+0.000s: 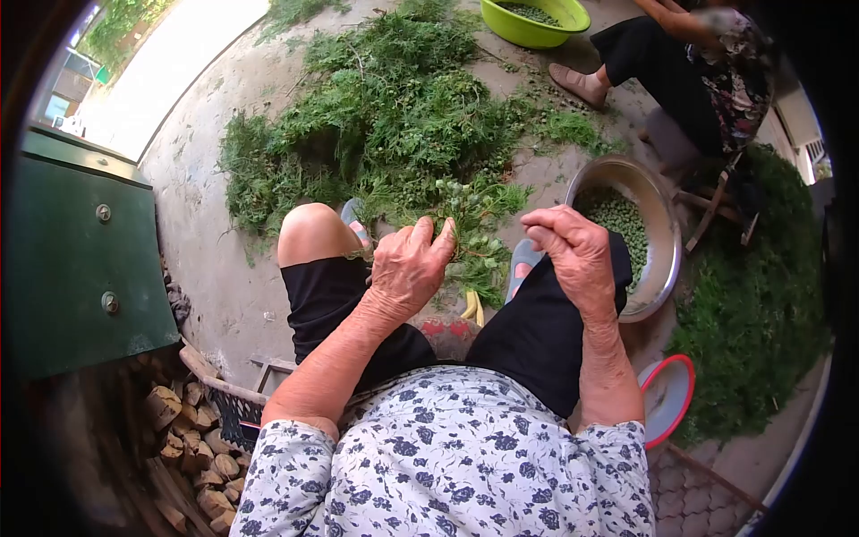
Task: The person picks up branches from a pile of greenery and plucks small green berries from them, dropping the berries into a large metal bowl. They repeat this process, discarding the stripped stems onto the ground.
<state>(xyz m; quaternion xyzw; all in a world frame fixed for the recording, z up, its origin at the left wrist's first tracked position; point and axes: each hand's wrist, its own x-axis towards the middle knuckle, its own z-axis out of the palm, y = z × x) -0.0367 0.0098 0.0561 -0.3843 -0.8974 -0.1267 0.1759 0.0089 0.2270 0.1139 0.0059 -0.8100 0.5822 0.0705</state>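
My left hand [412, 264] is closed around an evergreen sprig [479, 240] with flat, scaly leaves and small green cones. The sprig reaches out from its fingers between my knees. To the right, my right hand [574, 255] is raised, thumb and fingers pinched together; whatever may be in the pinch is too small to make out. Just beyond that hand stands a metal basin [664, 255], partly full of small green cones [617, 219]. In front of my feet lies a large heap of cut evergreen branches [394, 116].
A lime-green basin [537, 34] with cones stands at the far side. A person [707, 80] sits at upper right. More greenery [752, 304] lies along the right, near a red-rimmed container [669, 398]. A green cabinet [85, 259] and split firewood [201, 447] are at left.
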